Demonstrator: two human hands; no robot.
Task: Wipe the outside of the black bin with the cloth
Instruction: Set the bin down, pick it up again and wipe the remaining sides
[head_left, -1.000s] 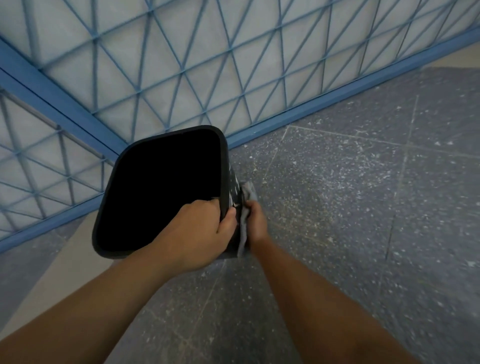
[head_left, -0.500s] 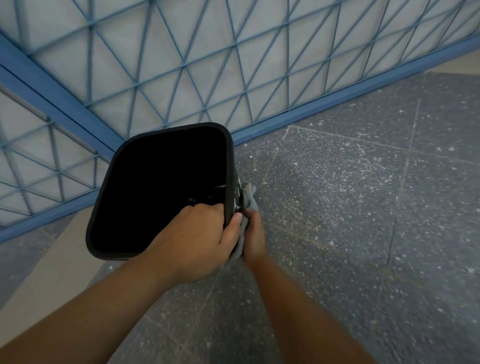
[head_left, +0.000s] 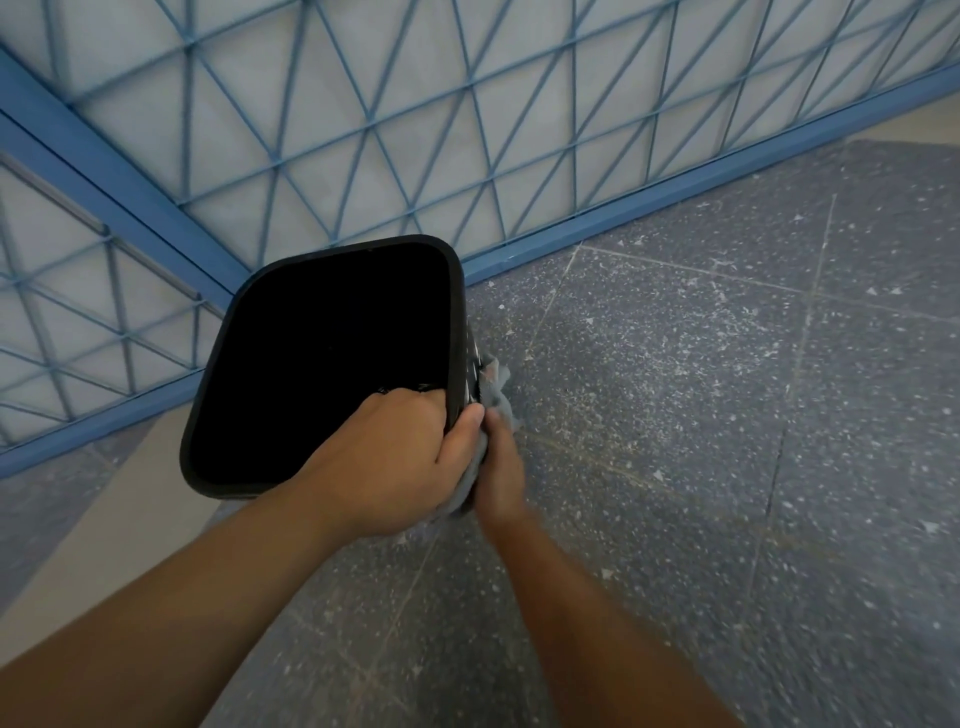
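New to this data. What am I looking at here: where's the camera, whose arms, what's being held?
No robot here: a person wears a wide-angle camera on the head, looking forward and down, so the two bare arms are their own. The left hand grips the near rim of a black bin, fingers curled inside and thumb outside, steadying it. The right hand holds a grey cloth against the bin's perforated right outer wall, which is being wiped. The bin's inside looks dark; I cannot tell its contents. Around it lies a speckled grey tiled floor, with a blue metal grille behind.
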